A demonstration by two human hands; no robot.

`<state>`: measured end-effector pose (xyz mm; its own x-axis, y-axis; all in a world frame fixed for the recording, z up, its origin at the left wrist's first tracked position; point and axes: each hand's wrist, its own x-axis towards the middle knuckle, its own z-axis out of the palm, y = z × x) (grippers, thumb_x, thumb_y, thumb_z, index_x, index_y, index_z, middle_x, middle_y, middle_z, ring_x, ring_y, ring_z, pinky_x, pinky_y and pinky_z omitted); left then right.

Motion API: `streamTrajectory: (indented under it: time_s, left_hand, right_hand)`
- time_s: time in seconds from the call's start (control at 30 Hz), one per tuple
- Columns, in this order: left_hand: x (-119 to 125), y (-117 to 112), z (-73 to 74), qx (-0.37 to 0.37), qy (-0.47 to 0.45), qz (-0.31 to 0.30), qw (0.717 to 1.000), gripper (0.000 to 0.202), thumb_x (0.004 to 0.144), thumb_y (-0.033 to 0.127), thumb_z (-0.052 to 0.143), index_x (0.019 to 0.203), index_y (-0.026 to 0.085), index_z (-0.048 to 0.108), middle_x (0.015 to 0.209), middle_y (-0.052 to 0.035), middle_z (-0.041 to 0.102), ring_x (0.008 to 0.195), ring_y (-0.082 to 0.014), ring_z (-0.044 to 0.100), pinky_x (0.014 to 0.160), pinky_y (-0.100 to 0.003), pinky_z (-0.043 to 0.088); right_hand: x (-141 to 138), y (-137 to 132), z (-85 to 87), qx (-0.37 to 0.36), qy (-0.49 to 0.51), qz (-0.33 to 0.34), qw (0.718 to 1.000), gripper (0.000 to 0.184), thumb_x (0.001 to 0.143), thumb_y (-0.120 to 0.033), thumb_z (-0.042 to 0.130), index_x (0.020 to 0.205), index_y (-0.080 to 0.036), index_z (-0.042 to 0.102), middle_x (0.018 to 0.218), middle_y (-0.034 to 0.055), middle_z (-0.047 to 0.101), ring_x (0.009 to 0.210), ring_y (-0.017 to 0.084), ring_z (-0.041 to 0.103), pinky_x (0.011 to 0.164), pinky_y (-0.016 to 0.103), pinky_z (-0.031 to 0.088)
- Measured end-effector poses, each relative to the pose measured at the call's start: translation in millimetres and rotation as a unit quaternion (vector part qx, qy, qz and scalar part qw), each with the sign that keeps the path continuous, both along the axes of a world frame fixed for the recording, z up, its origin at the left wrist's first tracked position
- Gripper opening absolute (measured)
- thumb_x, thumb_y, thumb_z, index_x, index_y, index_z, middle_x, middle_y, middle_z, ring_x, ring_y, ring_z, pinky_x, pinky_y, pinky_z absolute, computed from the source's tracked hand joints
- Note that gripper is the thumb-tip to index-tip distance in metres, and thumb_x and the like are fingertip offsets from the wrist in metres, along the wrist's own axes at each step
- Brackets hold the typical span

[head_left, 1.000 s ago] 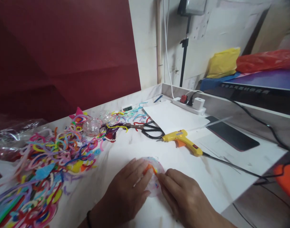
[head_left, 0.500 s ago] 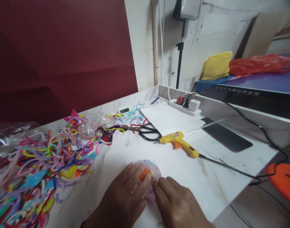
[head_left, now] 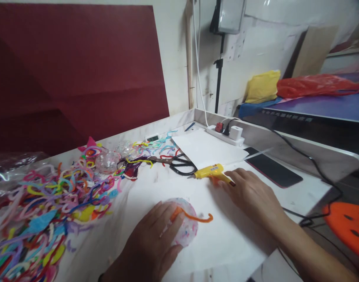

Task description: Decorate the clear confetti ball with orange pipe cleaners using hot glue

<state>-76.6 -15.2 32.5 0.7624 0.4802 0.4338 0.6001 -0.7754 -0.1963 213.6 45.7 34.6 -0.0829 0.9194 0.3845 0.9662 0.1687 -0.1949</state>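
My left hand (head_left: 154, 239) rests over a round, clear, colour-flecked piece (head_left: 187, 231) on the white paper, its fingers pressing on the near left side. An orange pipe cleaner (head_left: 198, 218) runs out from beneath those fingers, its hooked end lying to the right past the round piece's edge. Farther right, my right hand (head_left: 250, 192) has its fingers closed around the handle of a yellow hot glue gun (head_left: 210, 171); most of the handle is hidden. The gun's nozzle points left, close to black-handled scissors (head_left: 184, 164).
Colourful pipe cleaners (head_left: 70, 199) heap up along the left, with a clear flecked ball (head_left: 108, 161) behind them. A phone (head_left: 273, 166) lies behind my right hand. A power strip (head_left: 225, 135) stands at the back, and a black cable (head_left: 303, 152) loops along the right edge.
My right hand has left the round piece and moved right and away from me to the glue gun's handle. The orange pipe cleaner's end now shows. My left hand stays put.
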Motion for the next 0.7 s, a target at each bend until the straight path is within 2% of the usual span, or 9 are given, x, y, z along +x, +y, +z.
streamTrajectory:
  time_s: [0.07, 0.13, 0.27, 0.43, 0.6, 0.7]
  left_hand:
    - [0, 0, 0.4, -0.001, 0.002, 0.001, 1.000, 0.051, 0.089, 0.023, 0.052, 0.138, 0.009, 0.043, 0.141, -0.0163, 0.049, 0.134, -0.0302, 0.042, 0.105, -0.047, 0.045]
    - [0, 0, -0.2, -0.005, 0.005, 0.004, 1.000, 0.053, 0.090, 0.023, 0.052, 0.139, 0.010, 0.041, 0.142, -0.0156, 0.048, 0.134, -0.0297, 0.041, 0.105, -0.046, 0.045]
    - [0, 1, -4.5, -0.028, -0.017, 0.000, 0.999, 0.055, 0.090, 0.022, 0.049, 0.142, 0.010, 0.037, 0.143, -0.0148, 0.047, 0.135, -0.0297, 0.039, 0.106, -0.048, 0.045]
    - [-1, 0, -4.9, -0.057, -0.006, 0.008, 0.998, 0.057, 0.088, 0.020, 0.049, 0.142, 0.008, 0.036, 0.145, -0.0153, 0.044, 0.136, -0.0307, 0.037, 0.105, -0.049, 0.046]
    - [-1, -1, -1.4, -0.047, -0.006, 0.008, 0.999, 0.056, 0.088, 0.019, 0.050, 0.141, 0.008, 0.038, 0.144, -0.0156, 0.045, 0.136, -0.0299, 0.038, 0.106, -0.046, 0.045]
    - [-1, 0, -3.3, -0.060, -0.017, 0.006, 0.998, 0.057, 0.088, 0.019, 0.049, 0.142, 0.008, 0.036, 0.145, -0.0158, 0.044, 0.137, -0.0305, 0.037, 0.106, -0.046, 0.045]
  right_hand:
    - [4, 13, -0.9, -0.101, 0.010, -0.020, 0.995, 0.028, 0.090, -0.042, 0.049, 0.091, -0.018, 0.065, 0.086, 0.0091, 0.064, 0.078, 0.026, 0.061, 0.055, 0.029, 0.035]
    - [4, 21, -1.6, -0.142, 0.032, -0.023, 0.989, 0.028, 0.089, -0.042, 0.050, 0.090, -0.018, 0.064, 0.086, 0.0088, 0.066, 0.075, 0.024, 0.062, 0.054, 0.029, 0.033]
    - [5, 28, -0.8, -0.154, 0.069, -0.021, 0.985, 0.027, 0.091, -0.035, 0.043, 0.088, -0.020, 0.066, 0.084, 0.0069, 0.069, 0.071, 0.021, 0.062, 0.058, 0.028, 0.036]
    - [13, 27, -0.3, -0.152, 0.103, -0.027, 0.983, 0.027, 0.091, -0.028, 0.041, 0.098, -0.020, 0.065, 0.091, 0.0079, 0.070, 0.079, 0.021, 0.064, 0.065, 0.028, 0.040]
    - [9, 23, -4.4, -0.157, 0.096, -0.009, 0.983, 0.031, 0.086, -0.046, 0.049, 0.085, -0.018, 0.064, 0.084, 0.0092, 0.069, 0.068, 0.022, 0.061, 0.056, 0.029, 0.036]
    - [6, 23, -7.0, -0.154, 0.085, -0.014, 0.984, 0.024, 0.078, -0.042, 0.060, 0.078, -0.019, 0.061, 0.075, 0.0081, 0.067, 0.064, 0.022, 0.059, 0.053, 0.029, 0.031]
